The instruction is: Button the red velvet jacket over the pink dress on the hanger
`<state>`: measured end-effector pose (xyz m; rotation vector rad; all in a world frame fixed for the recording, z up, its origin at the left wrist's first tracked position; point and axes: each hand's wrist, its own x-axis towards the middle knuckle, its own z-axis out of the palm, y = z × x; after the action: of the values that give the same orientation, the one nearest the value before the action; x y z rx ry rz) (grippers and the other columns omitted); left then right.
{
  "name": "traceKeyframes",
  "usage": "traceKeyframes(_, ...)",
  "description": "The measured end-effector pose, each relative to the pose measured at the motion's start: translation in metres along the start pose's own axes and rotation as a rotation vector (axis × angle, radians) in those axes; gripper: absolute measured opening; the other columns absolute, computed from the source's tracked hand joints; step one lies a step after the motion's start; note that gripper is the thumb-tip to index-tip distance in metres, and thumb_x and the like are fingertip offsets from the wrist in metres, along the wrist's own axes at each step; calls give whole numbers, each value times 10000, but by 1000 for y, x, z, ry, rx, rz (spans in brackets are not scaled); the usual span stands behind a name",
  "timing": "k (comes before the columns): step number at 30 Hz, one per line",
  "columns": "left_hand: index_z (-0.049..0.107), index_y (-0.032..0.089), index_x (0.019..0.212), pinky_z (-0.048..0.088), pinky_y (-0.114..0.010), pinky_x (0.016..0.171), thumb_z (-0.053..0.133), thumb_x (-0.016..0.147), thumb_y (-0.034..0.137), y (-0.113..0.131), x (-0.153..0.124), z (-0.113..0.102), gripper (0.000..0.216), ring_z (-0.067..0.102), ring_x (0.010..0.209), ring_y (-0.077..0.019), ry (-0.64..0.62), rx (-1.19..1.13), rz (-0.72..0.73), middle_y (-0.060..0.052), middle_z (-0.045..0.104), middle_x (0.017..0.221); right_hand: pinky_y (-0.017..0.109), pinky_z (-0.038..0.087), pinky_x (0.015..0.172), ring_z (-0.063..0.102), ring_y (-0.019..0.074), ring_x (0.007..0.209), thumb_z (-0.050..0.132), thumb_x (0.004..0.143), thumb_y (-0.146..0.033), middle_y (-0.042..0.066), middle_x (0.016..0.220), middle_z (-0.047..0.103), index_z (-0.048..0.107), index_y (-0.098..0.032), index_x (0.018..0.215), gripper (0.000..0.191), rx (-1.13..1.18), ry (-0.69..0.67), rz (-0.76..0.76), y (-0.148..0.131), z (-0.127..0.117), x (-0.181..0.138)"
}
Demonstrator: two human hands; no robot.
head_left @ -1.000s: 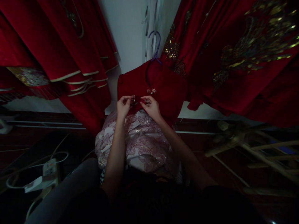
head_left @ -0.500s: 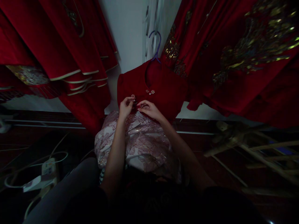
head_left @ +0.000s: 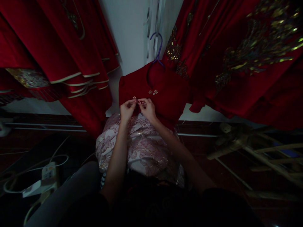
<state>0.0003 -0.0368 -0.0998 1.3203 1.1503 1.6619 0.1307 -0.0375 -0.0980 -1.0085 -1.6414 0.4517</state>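
Observation:
A small red garment point(head_left: 165, 91) hangs on a purple hanger point(head_left: 158, 47) in front of me. Two beaded clasps show on its front: one at the collar point(head_left: 153, 92) and one lower left point(head_left: 134, 99). My left hand point(head_left: 127, 110) and my right hand point(head_left: 148, 108) meet at the lower clasp, fingers pinched together on it and the red cloth beside it. Below the hands a pink-and-white floral garment point(head_left: 142, 148) lies over my lap.
Long red gowns hang at the left point(head_left: 59, 56), and red gowns with gold embroidery point(head_left: 248, 53) at the right. A white wall point(head_left: 130, 34) is behind. A power strip with white cables point(head_left: 44, 176) lies on the dark floor at left; pale wooden legs point(head_left: 248, 148) stand at right.
My right hand has moved left and up to join my left hand at the lower clasp. Both hands have drawn closer together on the red garment.

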Motion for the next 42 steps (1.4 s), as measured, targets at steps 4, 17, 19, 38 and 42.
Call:
traceKeyframes(4, 721, 108, 920, 565, -317, 856, 712, 699, 274, -1, 0, 1, 277, 706, 856, -179, 10, -12, 30, -108, 747, 955, 290, 547, 826, 596, 145, 842, 528, 889, -199, 79, 1014, 573, 647, -192, 1031, 185, -50, 31, 1, 0, 6, 2)
traceKeyframes(17, 735, 121, 932, 576, -295, 798, 676, 745, 277, -4, -4, 3, 251, 714, 794, -175, 103, 123, 164, -85, 755, 892, 303, 532, 869, 595, 156, 882, 492, 930, -246, 76, 1014, 557, 656, -204, 1048, 206, -73, 43, -38, -5, 7, 1)
traceKeyframes(19, 738, 127, 916, 575, -288, 787, 671, 746, 263, -2, -6, 3, 228, 711, 776, -169, 108, 147, 174, -76, 755, 871, 314, 531, 878, 593, 159, 886, 491, 930, -245, 78, 1026, 556, 653, -207, 1050, 205, -75, 45, -25, -6, 7, 0)
traceKeyframes(38, 619, 152, 946, 471, -342, 963, 502, 836, 244, -40, 8, -18, 185, 651, 965, -181, -109, 368, 93, -94, 687, 1015, 354, 550, 904, 689, 151, 957, 506, 902, -236, 54, 1097, 716, 674, -204, 1074, 242, 39, -338, 64, 2, -63, -18)
traceKeyframes(42, 605, 123, 1123, 442, -362, 1011, 550, 800, 231, -44, 4, -27, 345, 617, 1066, -219, -379, 600, 92, -119, 660, 1143, 322, 551, 887, 692, 155, 971, 503, 899, -202, 91, 1118, 713, 650, -163, 1164, 305, -126, -378, 204, 6, -93, -40)
